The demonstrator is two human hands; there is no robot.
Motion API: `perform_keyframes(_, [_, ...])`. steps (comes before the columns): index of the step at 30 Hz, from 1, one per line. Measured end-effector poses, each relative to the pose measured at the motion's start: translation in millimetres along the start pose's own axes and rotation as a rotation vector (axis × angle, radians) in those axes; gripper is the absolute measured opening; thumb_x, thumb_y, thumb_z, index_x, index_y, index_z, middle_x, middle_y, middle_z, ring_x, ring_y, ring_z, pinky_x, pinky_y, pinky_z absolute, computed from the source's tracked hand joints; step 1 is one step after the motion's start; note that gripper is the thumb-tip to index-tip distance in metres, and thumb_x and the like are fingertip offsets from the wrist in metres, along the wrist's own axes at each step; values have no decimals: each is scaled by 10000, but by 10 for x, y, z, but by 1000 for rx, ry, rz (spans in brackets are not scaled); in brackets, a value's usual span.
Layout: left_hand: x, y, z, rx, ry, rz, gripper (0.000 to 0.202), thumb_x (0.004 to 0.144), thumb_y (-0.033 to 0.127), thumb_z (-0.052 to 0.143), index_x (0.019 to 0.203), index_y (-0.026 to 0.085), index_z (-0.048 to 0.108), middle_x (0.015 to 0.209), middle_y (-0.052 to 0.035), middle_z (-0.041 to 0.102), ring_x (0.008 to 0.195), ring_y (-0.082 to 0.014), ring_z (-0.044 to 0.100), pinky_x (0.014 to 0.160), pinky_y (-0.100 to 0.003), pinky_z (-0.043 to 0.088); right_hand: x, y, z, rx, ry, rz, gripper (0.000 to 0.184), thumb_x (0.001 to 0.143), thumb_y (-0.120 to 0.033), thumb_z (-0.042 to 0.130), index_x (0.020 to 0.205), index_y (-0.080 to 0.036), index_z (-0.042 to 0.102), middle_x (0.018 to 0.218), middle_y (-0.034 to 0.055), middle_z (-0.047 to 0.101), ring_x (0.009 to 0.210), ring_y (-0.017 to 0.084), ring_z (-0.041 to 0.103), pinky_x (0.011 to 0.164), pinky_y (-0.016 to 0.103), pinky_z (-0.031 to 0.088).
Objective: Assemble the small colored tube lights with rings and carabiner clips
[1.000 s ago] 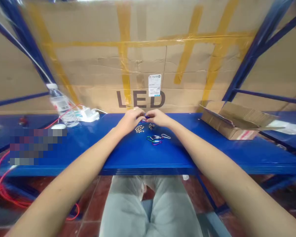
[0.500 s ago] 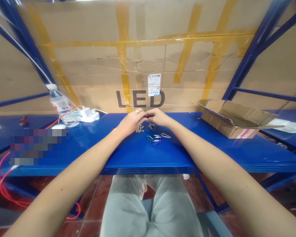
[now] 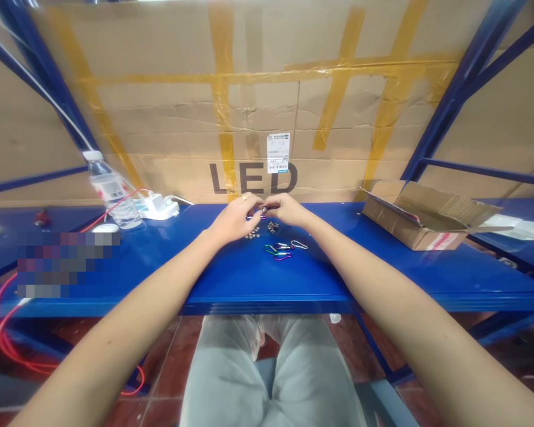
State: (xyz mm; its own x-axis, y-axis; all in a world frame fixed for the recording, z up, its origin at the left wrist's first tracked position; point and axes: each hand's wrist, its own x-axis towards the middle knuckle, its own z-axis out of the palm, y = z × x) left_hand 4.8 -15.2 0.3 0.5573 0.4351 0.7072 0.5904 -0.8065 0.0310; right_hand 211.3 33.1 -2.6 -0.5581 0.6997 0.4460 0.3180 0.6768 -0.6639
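My left hand (image 3: 235, 218) is over the blue table, thumb and fingers curled around a small purple item (image 3: 257, 217), mostly hidden, whose kind I cannot make out. Facing it, my right hand (image 3: 288, 210) pinches a small shiny metal piece (image 3: 264, 209) at its fingertips. The two hands' fingertips nearly meet. Just below them lie a group of small round metal pieces (image 3: 252, 233) and a tighter cluster of small dark metal pieces (image 3: 273, 227). Closer to me rest several carabiners: a silver one (image 3: 299, 244), a purple one (image 3: 282, 257) and a green one (image 3: 269, 249) among them.
An open cardboard box (image 3: 420, 222) stands on the right of the blue table (image 3: 267, 281). To the left are a water bottle (image 3: 115, 193), a white power strip (image 3: 160, 207) and a red cable (image 3: 2, 320). A large cardboard sheet (image 3: 169, 136) rises behind the table.
My left hand's fingers and thumb have spread slightly apart, revealing more of the purple item and the small metal piece. The carabiners and loose pieces on the table stay put.
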Motion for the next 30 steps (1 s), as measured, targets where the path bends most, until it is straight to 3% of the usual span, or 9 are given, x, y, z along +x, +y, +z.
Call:
perform_keyframes(3, [-2,-42,-32,9,-82,-77,188,894,160,525,1018,179,665,919,-58,683,799,-183,628,762,-331,494,-36,-33,-75,-310,-37,-43,279,793,-54,593,938,-179,795,943,63,756,881,189,650,838,324,487])
perform_keyframes(8, [-19,-90,-40,-33,-273,-131,199,868,178,530,944,193,714,916,-61,727,872,-214,652,828,-359,506,-113,-130,-133,-765,-224,-60,461,750,68,519,1002,-175,818,934,97,730,878,204,596,809,331,425])
perform_keyframes(12, [-38,-94,25,-14,-368,-71,187,849,203,556,917,201,731,938,-66,722,932,-241,619,886,-401,496,-135,-245,-32,-944,-271,-105,396,797,40,557,990,-183,821,930,109,711,926,234,537,818,356,374])
perform_keyframes(18, [-67,-108,104,5,-365,-43,160,828,207,576,840,214,736,851,-64,698,890,-252,597,887,-445,487,-141,-358,60,-1002,-267,-134,333,852,5,565,937,-183,825,885,120,689,949,264,505,829,376,345])
perform_keyframes(30, [-75,-40,105,-123,-458,-32,169,836,242,671,967,258,776,1020,-33,752,1015,-256,607,959,-434,487,-120,-181,-156,-871,-124,-18,480,795,52,512,1094,-170,815,991,132,746,957,275,539,852,392,399])
